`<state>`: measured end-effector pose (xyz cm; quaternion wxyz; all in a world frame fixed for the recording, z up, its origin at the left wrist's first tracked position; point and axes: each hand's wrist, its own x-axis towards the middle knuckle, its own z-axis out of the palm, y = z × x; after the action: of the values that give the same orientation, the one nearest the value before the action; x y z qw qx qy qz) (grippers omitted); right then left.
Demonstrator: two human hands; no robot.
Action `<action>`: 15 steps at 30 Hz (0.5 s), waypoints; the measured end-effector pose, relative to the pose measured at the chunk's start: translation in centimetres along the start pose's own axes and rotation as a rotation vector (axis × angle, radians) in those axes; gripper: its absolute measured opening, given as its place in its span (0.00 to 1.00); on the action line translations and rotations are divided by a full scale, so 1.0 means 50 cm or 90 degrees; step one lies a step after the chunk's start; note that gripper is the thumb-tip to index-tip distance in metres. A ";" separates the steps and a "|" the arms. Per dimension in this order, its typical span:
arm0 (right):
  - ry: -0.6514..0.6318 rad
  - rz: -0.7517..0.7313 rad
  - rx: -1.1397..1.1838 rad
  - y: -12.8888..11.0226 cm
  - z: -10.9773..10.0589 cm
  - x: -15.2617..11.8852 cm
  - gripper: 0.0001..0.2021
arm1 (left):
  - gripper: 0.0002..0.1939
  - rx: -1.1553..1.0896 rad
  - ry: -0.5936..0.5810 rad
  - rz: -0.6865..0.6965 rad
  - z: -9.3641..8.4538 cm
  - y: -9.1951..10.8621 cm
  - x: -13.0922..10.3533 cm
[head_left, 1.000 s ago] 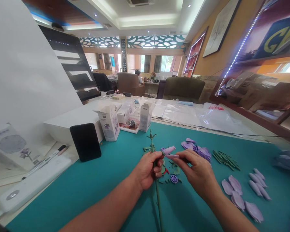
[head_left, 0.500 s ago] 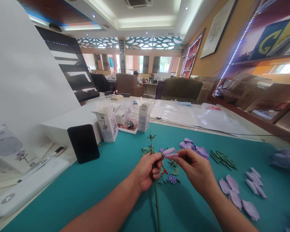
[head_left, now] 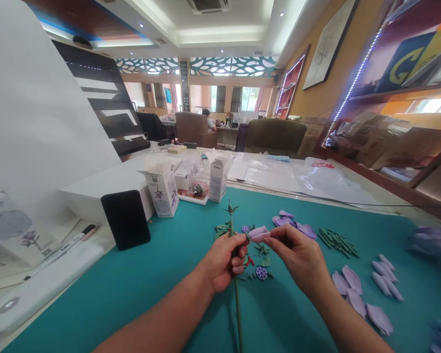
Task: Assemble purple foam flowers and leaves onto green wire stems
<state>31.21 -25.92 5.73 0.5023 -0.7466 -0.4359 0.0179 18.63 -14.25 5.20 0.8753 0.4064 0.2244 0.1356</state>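
My left hand [head_left: 228, 260] is closed around a green artificial flower stem [head_left: 237, 309], which stands nearly upright with pointed leaves at its top. A pale purple flower bud [head_left: 257, 234] sticks out to the right from between the left thumb and fingers. My right hand [head_left: 294, 250] pinches the far end of the bud, where a petal lies along it. Below and behind the hands are green leaf pieces [head_left: 262, 252], a small red part [head_left: 249, 261] and a purple spoked ring [head_left: 261, 273].
Loose petals [head_left: 379, 318], rolled buds [head_left: 385, 278], green stem pieces [head_left: 338, 242] and darker purple petals [head_left: 305, 229] lie on the green mat [head_left: 150, 289] at right. Printed boxes [head_left: 161, 191] and a black phone-like slab [head_left: 125, 219] stand at left. A person sits far behind.
My right fingers have pressed the lower petal up against the bud, closing the gap between them. The left hand keeps its hold on the stem. The view has shifted very slightly.
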 end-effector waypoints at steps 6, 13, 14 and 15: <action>0.005 -0.030 -0.013 -0.001 0.003 -0.002 0.11 | 0.12 -0.006 0.008 -0.008 0.002 0.001 0.002; 0.058 -0.017 -0.001 0.003 -0.058 0.020 0.13 | 0.10 -0.022 0.026 -0.006 -0.001 0.011 0.005; 0.075 -0.004 -0.008 0.012 -0.080 0.025 0.14 | 0.10 -0.024 0.032 -0.006 -0.001 0.013 0.006; 0.085 0.013 -0.019 0.023 -0.105 0.029 0.15 | 0.11 -0.025 0.038 -0.005 -0.001 0.015 0.007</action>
<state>35.28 -28.97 8.04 0.5189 -0.7578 -0.3941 -0.0336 18.89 -13.57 5.66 0.8766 0.3837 0.2493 0.1488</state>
